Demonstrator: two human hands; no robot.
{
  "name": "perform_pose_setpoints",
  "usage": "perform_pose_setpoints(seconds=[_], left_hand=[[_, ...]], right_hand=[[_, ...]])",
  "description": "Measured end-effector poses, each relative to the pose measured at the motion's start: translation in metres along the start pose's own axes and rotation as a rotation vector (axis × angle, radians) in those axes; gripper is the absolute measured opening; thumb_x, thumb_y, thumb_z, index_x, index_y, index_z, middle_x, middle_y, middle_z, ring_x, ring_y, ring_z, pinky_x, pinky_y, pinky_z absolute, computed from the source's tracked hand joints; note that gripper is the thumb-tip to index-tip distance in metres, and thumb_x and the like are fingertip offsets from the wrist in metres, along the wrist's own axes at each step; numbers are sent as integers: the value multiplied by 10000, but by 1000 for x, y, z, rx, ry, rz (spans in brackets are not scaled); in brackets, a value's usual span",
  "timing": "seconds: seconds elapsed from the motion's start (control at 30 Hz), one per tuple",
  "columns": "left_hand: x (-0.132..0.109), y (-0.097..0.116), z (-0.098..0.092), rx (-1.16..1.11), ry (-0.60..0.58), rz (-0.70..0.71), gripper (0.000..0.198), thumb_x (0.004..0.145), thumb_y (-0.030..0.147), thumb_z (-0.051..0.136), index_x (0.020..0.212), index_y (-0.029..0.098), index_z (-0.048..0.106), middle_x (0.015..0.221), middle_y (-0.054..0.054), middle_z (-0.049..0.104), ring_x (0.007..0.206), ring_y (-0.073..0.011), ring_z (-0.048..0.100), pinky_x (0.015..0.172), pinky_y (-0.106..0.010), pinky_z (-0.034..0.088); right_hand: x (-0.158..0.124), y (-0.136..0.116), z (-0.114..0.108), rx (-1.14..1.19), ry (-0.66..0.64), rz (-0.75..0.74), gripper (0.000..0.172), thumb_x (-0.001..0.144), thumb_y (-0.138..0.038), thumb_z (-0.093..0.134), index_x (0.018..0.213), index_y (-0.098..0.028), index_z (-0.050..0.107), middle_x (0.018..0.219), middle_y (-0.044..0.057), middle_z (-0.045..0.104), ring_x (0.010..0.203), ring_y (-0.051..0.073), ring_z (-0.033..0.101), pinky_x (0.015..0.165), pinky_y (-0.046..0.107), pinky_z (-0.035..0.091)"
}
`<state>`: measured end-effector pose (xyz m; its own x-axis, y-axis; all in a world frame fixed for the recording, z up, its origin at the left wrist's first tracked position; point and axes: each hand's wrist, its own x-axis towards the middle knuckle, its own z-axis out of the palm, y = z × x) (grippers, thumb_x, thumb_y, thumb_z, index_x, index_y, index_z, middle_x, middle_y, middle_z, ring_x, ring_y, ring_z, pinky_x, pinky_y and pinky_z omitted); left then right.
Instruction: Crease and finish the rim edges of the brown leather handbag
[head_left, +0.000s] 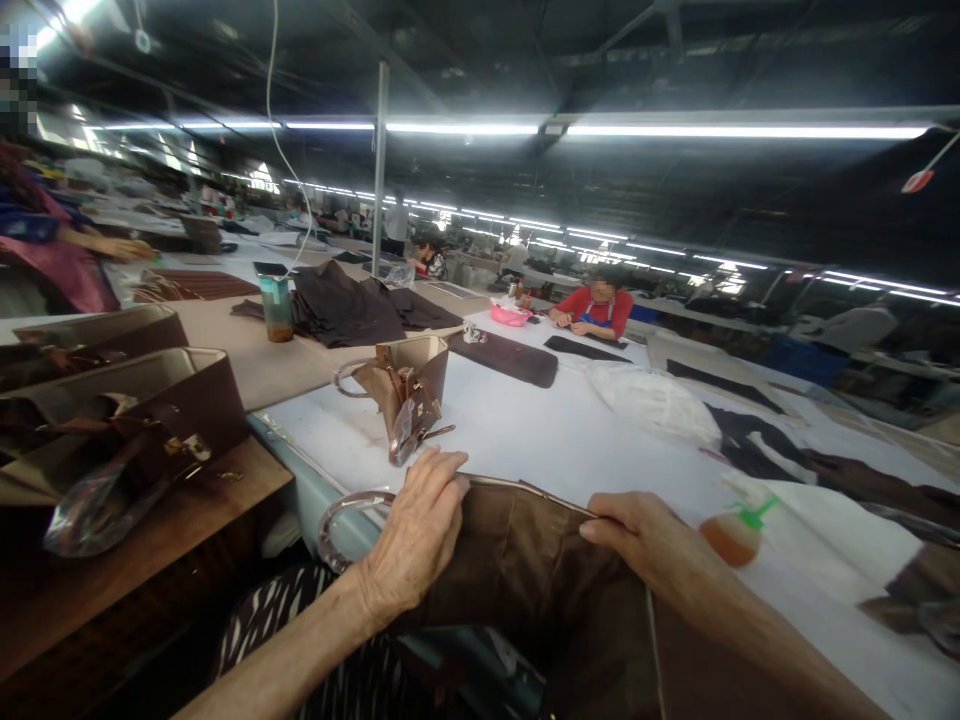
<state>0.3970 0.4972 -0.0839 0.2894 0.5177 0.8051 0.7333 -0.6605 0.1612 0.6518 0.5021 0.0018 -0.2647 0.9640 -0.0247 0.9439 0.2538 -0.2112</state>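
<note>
A brown handbag [532,560] lies at the near edge of the white table [525,420], its mouth facing me. My left hand [416,535] rests over the bag's left rim, fingers curled down onto the edge. My right hand [645,545] grips the right part of the rim, fingers folded over it. A plastic-wrapped handle loop [337,520] sticks out to the left of the bag, beside my left wrist.
Another brown handbag [405,390] stands upright further back on the table. More bags [112,420] sit on a wooden bench at left. A bottle with a green cap [739,530] lies at right. A cup [277,310], dark fabric [352,310] and seated workers [596,305] lie beyond.
</note>
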Motion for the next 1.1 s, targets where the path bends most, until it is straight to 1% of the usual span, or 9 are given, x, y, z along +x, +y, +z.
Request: perform_pose_setpoints(seconds=[0.13,0.23,0.37,0.5,0.63,0.73,0.9,0.97,1.1], left_hand=[[-1,-2,1,46,-30,19,247,785,-16,402,967,125,492,1183,-124,480,1116,-222,432,1027,-482,322],[2,0,-2,55,-48,12,240,795,-2,405,967,126,513,1167,-124,495,1083,-211,457,1022,-485,320],[8,7,-7,21,-53,-49,226,809,32,408,960,145,533,1160,-113,511,1053,-196,477,1014,-490,317],[15,15,-12,-30,-122,-149,154,800,72,442,824,167,561,1157,-85,521,1056,-207,466,996,-484,327],[20,21,-18,-110,-186,-219,107,778,125,509,687,171,543,1147,-60,531,1061,-217,459,1015,-493,269],[19,26,-24,-169,-220,-194,129,778,157,528,651,170,542,1147,-50,528,1051,-210,461,1027,-488,227],[14,33,-32,-233,-324,-21,175,810,171,488,649,173,558,1173,-26,520,1080,-197,449,1059,-477,144],[15,30,-30,-224,-313,-78,162,810,168,489,663,172,556,1187,-31,510,1091,-201,441,1050,-465,179],[24,20,-22,-177,-272,-318,150,809,193,508,663,170,535,1183,-46,511,1065,-218,448,921,-401,360]], right_hand=[[-3,-12,-5,-34,-36,26,302,818,-345,426,569,-177,406,533,-16,457,557,136,429,541,251,261],[-6,-18,-7,-35,-23,31,278,821,-321,439,583,-175,428,560,-16,483,585,136,449,566,249,266],[-9,-20,-6,-47,-7,41,259,817,-304,457,592,-176,464,570,-17,495,603,137,459,571,246,259],[-10,-19,-5,-41,11,56,263,816,-306,459,588,-174,461,561,-18,486,580,128,438,554,240,244],[-7,-17,-6,-19,20,51,254,797,-289,478,574,-170,451,556,-20,483,566,118,419,541,232,233],[-4,-18,-5,-13,18,42,237,786,-276,486,574,-171,471,564,-19,502,576,117,425,545,231,231],[0,-25,-5,-46,24,49,200,783,-252,479,602,-174,514,575,-7,518,586,122,430,558,239,229],[0,-27,-7,-51,10,54,197,777,-241,479,595,-171,506,572,-6,512,579,119,425,555,239,227],[-4,-26,-13,-10,-15,65,218,773,-254,474,572,-169,463,547,-20,479,560,111,409,534,233,218]])
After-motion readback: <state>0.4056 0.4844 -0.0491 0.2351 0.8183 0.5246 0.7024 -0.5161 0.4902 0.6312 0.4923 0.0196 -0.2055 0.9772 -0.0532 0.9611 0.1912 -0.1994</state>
